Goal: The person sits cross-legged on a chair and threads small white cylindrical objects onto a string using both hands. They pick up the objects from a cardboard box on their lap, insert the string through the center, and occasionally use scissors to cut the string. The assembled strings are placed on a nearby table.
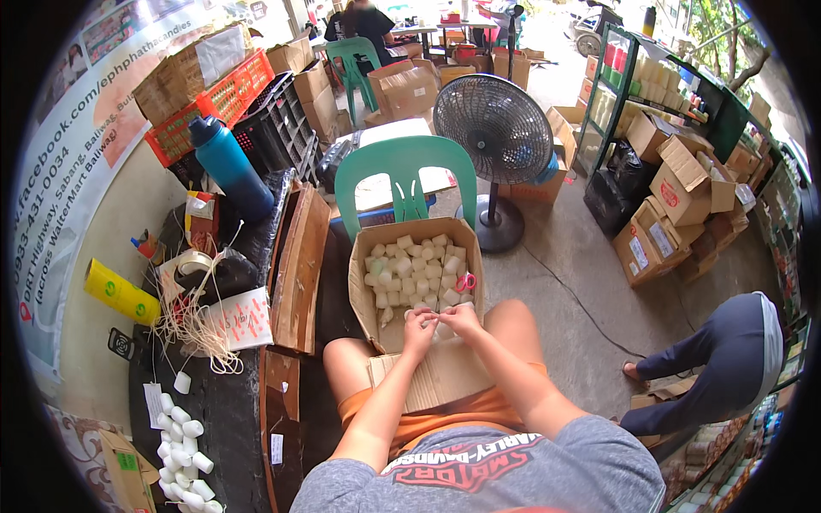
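Observation:
My left hand [418,333] and my right hand [462,321] meet at the near edge of an open cardboard box [356,299], above my lap. The fingertips of both hands are pinched close together. Whatever lies between them is too small to make out. Many short off-white candles [402,267] fill the box in a loose heap. Pink-handled scissors [466,282] rest on the candles at the right, just beyond my right hand. A cardboard flap [436,376] lies across my thighs under my wrists.
A green plastic chair [404,158] stands behind the box, with a black fan [493,128] to its right. On the left, a black table [224,410] carries white candles [181,453], tangled strings [214,329] and a blue bottle [231,167]. Someone in dark trousers [701,372] bends at right.

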Demonstrator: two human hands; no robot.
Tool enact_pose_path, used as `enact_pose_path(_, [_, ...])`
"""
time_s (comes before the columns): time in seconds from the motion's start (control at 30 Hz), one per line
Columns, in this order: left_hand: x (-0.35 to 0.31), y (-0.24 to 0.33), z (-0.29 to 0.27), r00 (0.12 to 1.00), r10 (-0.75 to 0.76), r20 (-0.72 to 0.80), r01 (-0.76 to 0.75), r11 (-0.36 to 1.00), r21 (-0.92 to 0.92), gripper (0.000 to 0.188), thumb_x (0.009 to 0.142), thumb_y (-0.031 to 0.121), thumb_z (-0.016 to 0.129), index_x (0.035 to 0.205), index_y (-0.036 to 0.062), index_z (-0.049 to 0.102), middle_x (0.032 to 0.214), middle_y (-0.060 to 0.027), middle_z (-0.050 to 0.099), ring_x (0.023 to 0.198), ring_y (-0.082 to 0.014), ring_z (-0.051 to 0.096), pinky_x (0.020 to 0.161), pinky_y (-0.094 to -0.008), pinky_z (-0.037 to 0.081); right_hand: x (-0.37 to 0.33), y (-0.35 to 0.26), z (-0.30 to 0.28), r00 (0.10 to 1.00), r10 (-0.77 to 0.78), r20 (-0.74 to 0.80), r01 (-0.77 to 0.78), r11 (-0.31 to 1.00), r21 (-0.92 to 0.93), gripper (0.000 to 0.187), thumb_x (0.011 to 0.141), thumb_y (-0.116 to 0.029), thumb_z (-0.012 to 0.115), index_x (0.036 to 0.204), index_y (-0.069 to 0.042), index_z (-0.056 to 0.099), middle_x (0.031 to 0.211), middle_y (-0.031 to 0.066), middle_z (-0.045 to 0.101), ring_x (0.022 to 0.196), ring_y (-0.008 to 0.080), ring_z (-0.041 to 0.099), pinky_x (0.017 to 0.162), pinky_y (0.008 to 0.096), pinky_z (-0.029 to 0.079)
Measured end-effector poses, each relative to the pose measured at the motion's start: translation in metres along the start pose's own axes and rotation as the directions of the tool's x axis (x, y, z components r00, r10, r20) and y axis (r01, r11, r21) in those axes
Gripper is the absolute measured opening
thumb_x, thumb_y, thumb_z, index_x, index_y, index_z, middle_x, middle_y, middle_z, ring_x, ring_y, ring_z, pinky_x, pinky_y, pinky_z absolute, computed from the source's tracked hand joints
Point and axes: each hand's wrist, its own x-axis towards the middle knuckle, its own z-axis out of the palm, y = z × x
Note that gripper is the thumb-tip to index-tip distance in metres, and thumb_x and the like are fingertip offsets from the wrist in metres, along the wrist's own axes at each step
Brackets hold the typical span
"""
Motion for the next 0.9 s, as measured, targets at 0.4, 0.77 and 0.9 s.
enact_pose_path(0.4, [0.013,-0.002,-0.008,0.782,-0.473,0.407,0.617,0.678,-0.398,0.019,0.087,0.026,0.059,0.093,0.0083,0.063,0.098,0.0018,0.060,0.087,-0.0090,0.053,0.076,-0.0262,0.042,-0.013,0.002,0.003,0.940,-0.328,-0.091,0.291,0.914,-0.282,0.028,0.071,-0.032,0.064,0.076,-0.004,0.068,0.087,0.0105,0.065,0.080,0.0247,0.062,0.073,0.0340,0.048])
enact_pose_path(0.77, [0.013,-0.014,-0.004,0.784,-0.451,0.426,0.598,0.733,-0.325,0.020,0.089,0.024,0.054,0.099,0.0082,0.060,0.098,0.0003,0.060,0.088,-0.0096,0.054,0.074,-0.0266,0.045,-0.026,-0.016,0.004,0.952,-0.285,-0.113,0.227,0.903,-0.364,0.033,0.069,-0.035,0.067,0.074,-0.002,0.066,0.087,0.0136,0.063,0.082,0.0292,0.060,0.074,0.0361,0.047])
enact_pose_path(0.9, [0.012,0.006,-0.005,0.793,-0.484,0.370,0.602,0.715,-0.355,0.020,0.088,0.025,0.055,0.103,0.0119,0.059,0.101,0.0008,0.059,0.091,-0.0095,0.053,0.075,-0.0279,0.044,-0.022,-0.006,0.003,0.920,-0.375,-0.118,0.307,0.873,-0.379,0.032,0.069,-0.033,0.067,0.072,-0.002,0.065,0.087,0.0150,0.062,0.082,0.0304,0.060,0.074,0.0375,0.047])
